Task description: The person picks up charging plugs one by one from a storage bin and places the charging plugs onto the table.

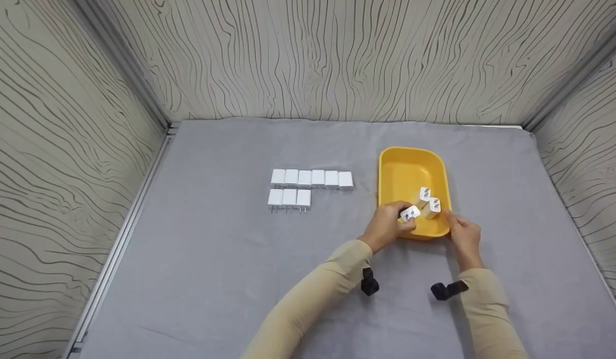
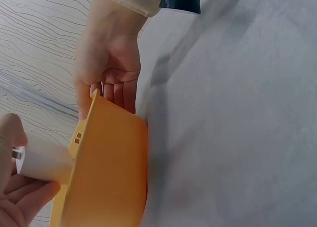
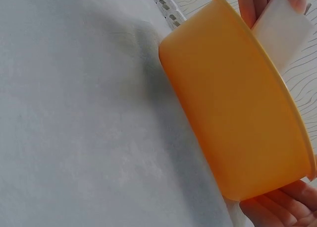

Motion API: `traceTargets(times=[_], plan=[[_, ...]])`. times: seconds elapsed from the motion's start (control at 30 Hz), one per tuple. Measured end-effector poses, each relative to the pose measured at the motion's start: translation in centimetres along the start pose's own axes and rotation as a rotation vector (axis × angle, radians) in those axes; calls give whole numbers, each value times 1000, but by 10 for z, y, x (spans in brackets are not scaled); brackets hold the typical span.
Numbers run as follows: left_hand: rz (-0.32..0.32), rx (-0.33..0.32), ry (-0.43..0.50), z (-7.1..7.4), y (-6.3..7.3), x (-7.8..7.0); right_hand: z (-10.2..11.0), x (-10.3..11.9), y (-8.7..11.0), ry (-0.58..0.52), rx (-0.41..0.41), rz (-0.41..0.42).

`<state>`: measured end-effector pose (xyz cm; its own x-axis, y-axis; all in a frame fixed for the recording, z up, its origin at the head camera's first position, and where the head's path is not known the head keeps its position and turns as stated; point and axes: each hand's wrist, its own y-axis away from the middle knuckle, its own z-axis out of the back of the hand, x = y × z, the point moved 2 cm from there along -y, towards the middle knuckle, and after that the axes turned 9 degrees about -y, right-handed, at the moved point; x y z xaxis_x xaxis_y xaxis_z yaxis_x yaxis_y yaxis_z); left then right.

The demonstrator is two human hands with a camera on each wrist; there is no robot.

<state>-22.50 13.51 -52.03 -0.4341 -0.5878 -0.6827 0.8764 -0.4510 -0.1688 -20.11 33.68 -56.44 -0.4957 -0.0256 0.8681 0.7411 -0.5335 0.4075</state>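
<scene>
My left hand [image 1: 386,225] pinches a white charger plug [image 1: 410,214] over the near left edge of a yellow plastic bin [image 1: 405,172]; its metal prongs point upward. In the left wrist view, fingers and thumb sit on either side of this plug [image 2: 44,160]. My right hand [image 1: 466,237] grips the near right side of the bin, with its thumb side at the rim and fingers against the outer wall [image 2: 111,83]. Two more white plugs [image 1: 432,206] stand inside the bin, prongs up. Whether the held plug touches the bin floor is hidden.
Left of the bin, white charger plugs lie in two rows on the grey cloth [image 1: 213,259]: several in the far row [image 1: 311,177], three in the near row [image 1: 289,197]. Patterned panels [image 1: 312,60] wall in the table at the back and sides.
</scene>
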Motion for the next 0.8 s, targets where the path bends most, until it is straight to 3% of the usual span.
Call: traceTargets(times=[0.43, 0.8], plan=[[4, -29, 36, 8, 5, 16, -3, 0, 0, 20, 65, -21], [-1, -119, 20, 17, 8, 26, -3, -1, 0, -9, 86, -32]])
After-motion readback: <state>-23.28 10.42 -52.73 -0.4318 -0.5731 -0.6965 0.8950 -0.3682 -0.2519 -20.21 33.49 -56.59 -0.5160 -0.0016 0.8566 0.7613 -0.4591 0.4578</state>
